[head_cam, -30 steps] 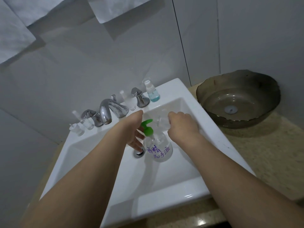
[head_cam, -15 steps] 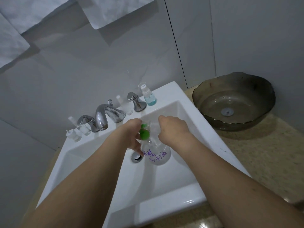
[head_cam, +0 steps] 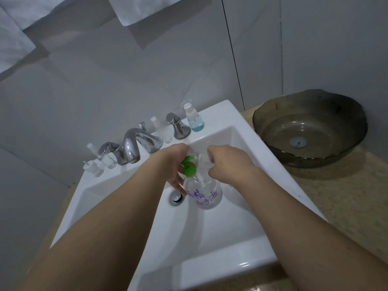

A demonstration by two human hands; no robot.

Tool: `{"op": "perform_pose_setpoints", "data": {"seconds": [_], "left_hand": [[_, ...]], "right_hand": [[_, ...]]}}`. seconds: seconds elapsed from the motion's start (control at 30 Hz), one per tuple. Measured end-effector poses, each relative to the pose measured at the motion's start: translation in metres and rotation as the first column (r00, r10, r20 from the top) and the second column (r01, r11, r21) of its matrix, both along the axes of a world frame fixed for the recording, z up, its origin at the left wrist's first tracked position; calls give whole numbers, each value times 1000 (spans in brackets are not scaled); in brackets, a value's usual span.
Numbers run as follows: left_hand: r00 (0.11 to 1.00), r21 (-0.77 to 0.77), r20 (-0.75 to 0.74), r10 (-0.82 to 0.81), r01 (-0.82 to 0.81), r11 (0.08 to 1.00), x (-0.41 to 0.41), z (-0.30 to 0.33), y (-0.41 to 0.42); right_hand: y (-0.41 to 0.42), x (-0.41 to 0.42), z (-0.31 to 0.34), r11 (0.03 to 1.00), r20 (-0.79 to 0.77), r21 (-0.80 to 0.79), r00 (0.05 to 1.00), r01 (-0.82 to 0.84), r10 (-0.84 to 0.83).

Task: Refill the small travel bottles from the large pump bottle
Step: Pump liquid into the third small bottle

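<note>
Since the frame a second ago, both hands have drawn closer together over the green pump head, and the left hand, which was resting beside the pump, is now lying on top of it. In the middle of the frame the left hand (head_cam: 175,164) is pressing down on the green pump head (head_cam: 189,167) of the large pump bottle (head_cam: 204,193), its fingers curling down along the bottle's left side. The right hand (head_cam: 227,162) is curling its fingers around a small clear travel bottle (head_cam: 199,157), holding it just beside the pump spout; the bottle is blurred and its fill level cannot be told. The pump bottle, clear with purple handwriting, is standing in the basin of the white sink (head_cam: 210,259), just right of the chrome drain (head_cam: 176,198). Behind the hands, a chrome faucet (head_cam: 137,145) is sitting on the sink ledge between two handles. A travel bottle with blue liquid (head_cam: 194,118) is standing at the ledge's upper right end, and other small clear bottles (head_cam: 100,158) are standing near the left handle. At the right of the frame a dark glass bowl (head_cam: 310,131) is resting on the speckled counter (head_cam: 346,196).
</note>
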State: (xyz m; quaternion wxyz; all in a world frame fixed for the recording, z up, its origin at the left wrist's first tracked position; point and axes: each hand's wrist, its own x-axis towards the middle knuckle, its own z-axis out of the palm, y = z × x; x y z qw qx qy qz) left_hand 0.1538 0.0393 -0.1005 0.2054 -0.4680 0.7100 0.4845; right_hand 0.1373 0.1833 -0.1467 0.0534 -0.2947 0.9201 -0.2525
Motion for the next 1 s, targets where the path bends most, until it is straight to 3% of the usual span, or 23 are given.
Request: {"op": "perform_pose_setpoints", "data": {"seconds": [0.2, 0.43, 0.7, 1.0], "left_hand": [[999, -118, -25, -44, 40, 992, -2, -10, 1], [997, -134, -80, 0, -11, 991, -5, -26, 5], [994, -129, -112, 20, -34, 991, -3, -27, 6], [994, -44, -86, -72, 69, 997, -8, -6, -11]], "right_hand": [[-1, -3, -5, 1000, 38, -17, 999, -4, 5], [-3, -7, -9, 999, 48, 35, 999, 3, -4], [-2, -7, -8, 998, 32, 55, 999, -7, 5], [-2, -8, -5, 1000, -42, -27, 999, -3, 2]]}}
